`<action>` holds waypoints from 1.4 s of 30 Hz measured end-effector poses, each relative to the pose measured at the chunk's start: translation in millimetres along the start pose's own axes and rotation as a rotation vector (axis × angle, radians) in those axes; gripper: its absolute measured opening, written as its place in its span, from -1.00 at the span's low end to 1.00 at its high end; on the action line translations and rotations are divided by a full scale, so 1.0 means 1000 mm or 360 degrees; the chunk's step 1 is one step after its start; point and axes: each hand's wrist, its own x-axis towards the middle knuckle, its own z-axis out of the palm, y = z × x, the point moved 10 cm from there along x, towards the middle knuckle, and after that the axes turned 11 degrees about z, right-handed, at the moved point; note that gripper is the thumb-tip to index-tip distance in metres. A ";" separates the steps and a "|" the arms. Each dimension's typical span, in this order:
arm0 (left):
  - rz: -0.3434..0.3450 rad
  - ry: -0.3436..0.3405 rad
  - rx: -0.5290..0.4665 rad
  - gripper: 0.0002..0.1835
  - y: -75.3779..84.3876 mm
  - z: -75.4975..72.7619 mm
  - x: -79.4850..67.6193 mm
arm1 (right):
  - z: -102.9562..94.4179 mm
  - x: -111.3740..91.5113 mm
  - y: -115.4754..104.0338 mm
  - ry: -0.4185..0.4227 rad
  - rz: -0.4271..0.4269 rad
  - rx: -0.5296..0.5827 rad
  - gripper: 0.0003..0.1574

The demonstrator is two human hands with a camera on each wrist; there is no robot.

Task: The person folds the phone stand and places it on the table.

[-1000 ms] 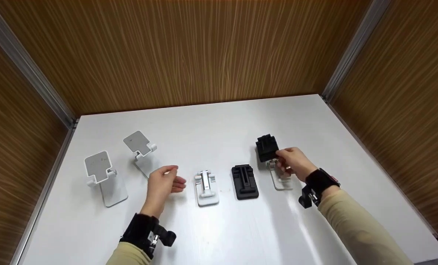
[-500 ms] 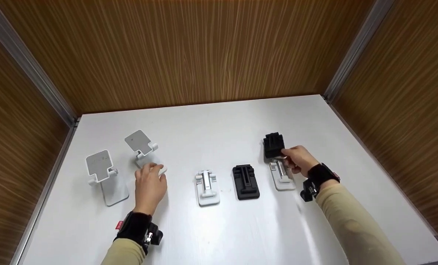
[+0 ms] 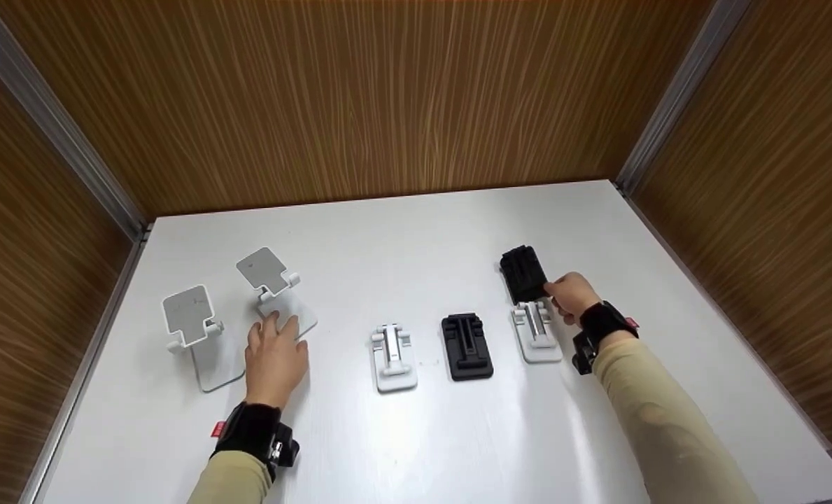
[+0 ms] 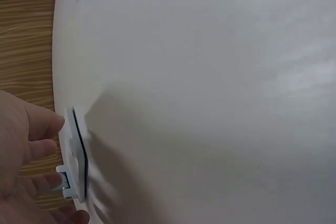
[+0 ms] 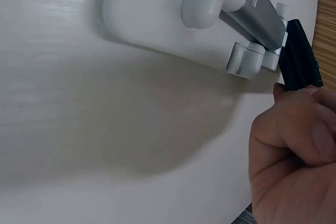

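My left hand point(image 3: 276, 360) reaches over the base of an unfolded white phone stand point(image 3: 263, 271), fingers spread and loosely bent. In the left wrist view the fingertips are close to that stand's base point(image 4: 77, 153); whether they touch it I cannot tell. At the right, my right hand point(image 3: 575, 297) pinches the near right corner of a folded black phone stand point(image 3: 525, 274). Just in front of that one lies a folded white phone stand point(image 3: 538, 334). The right wrist view shows curled fingers at the black stand point(image 5: 299, 56), beside the white stand point(image 5: 152, 11).
Another unfolded white phone stand point(image 3: 189, 316) stands at the far left. Mid-table lie a folded white stand point(image 3: 393, 357) and a folded black stand point(image 3: 467, 346). Wood-grain panels point(image 3: 388, 98) enclose the white table point(image 3: 402, 448) at the back and sides.
My left hand has moved left to the unfolded stand's base. My right hand has shifted the black stand right and slightly back, and it now lies lower, behind the folded white stand.
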 end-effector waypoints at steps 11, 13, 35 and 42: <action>0.0036 -0.0379 0.0054 -0.37 0.003 0.024 0.002 | -0.010 0.011 -0.007 0.0374 -0.0034 -0.0586 -0.44; 0.0056 -0.0372 0.0064 -0.39 0.004 0.023 0.003 | -0.010 0.010 -0.008 0.0375 -0.0046 -0.0591 -0.44; 0.0141 -0.0323 0.0033 -0.57 0.014 0.011 0.007 | -0.012 -0.016 -0.032 0.0479 -0.0408 -0.0436 -0.51; -0.0468 -0.0082 -0.0570 -0.38 -0.028 -0.008 0.013 | 0.022 -0.034 -0.054 0.0405 -0.0596 -0.0414 -0.61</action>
